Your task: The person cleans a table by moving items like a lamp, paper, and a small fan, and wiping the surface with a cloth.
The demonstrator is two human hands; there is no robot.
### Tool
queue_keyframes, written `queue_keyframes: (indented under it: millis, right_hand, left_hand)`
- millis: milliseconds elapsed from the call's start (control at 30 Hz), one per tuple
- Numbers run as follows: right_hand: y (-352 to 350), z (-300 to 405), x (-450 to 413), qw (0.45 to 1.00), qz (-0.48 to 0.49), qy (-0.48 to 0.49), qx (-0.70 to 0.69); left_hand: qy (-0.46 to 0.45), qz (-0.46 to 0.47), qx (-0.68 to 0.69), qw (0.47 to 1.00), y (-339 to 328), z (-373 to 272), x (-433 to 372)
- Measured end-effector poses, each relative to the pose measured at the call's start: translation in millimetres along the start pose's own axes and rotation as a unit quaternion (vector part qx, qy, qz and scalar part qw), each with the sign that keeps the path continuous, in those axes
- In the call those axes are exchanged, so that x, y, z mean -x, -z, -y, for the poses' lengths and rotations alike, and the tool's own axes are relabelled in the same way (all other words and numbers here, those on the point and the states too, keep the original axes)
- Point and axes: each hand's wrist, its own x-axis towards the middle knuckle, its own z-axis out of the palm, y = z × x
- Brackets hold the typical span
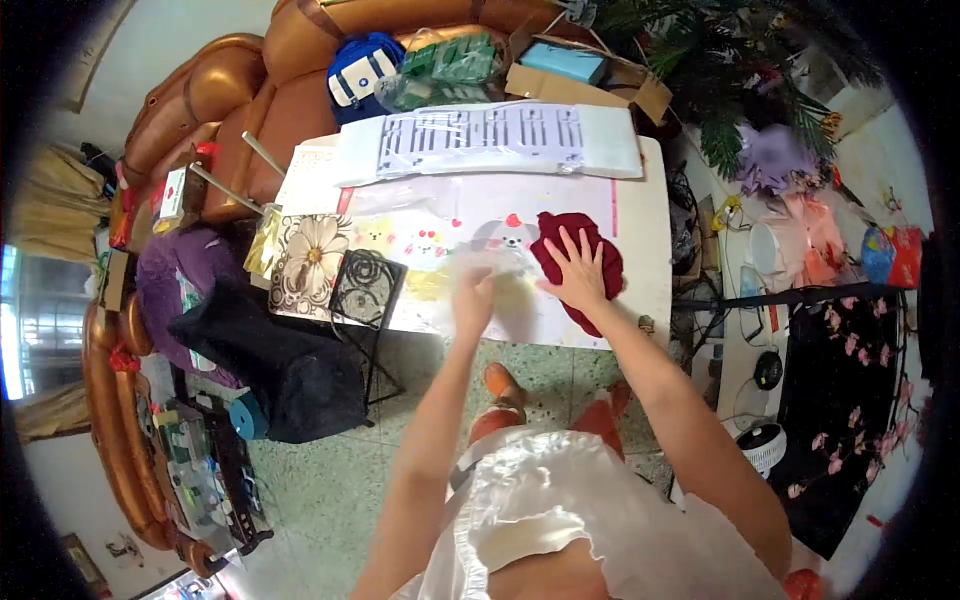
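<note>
A dark red cloth lies bunched on the right part of a white table. My right hand rests flat on it with the fingers spread. To the left of the cloth, my left hand is over a table mat printed with cartoon animal faces. A pale, translucent blur shows at its fingertips; whether the fingers hold something cannot be told.
A plastic-wrapped white panel lies along the table's far side. A flower-patterned board and a dark wire-framed item lie at the left end. Black fabric is draped left of the table, and a brown sofa stands behind.
</note>
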Motion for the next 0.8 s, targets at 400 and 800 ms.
queue_keyframes:
  millis: [400, 800]
  right_hand:
    - [-27, -31, -67, 0.927, -0.114, -0.352, 0.052]
    - [-36, 120, -85, 0.975, 0.091, 0.179, -0.093]
  left_hand:
    - [-0.049, 0.078, -0.02, 0.996, 49, 43, -35]
    - [0.359, -0.177, 0.476, 0.783, 97, 109, -213]
